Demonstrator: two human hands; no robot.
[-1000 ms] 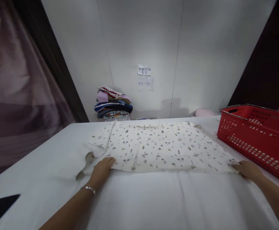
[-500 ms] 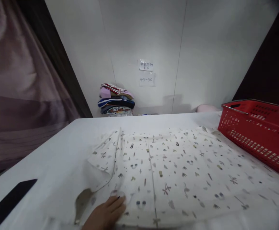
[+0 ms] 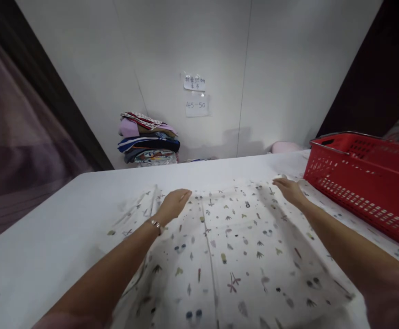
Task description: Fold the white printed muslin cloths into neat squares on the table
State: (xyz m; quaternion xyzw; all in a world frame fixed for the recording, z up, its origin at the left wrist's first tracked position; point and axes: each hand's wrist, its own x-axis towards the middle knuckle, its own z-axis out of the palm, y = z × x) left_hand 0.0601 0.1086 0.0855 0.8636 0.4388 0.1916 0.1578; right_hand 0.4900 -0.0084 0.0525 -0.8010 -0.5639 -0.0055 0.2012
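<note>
Left hand (image 3: pixel 173 204) and right hand (image 3: pixel 288 189), fingers together (pinching or resting, I can't tell from here), are at the far side of the printed garment (image 3: pixel 240 256) on the table (image 3: pixel 65 214). Straightening, I'd judge; next calls for evenness.

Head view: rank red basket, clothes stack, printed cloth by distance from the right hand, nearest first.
1. Printed cloth: right at the fingertips of the right hand.
2. Red basket: just to that hand's right.
3. Clothes stack: well off to its left, past the far edge of the table.
</note>
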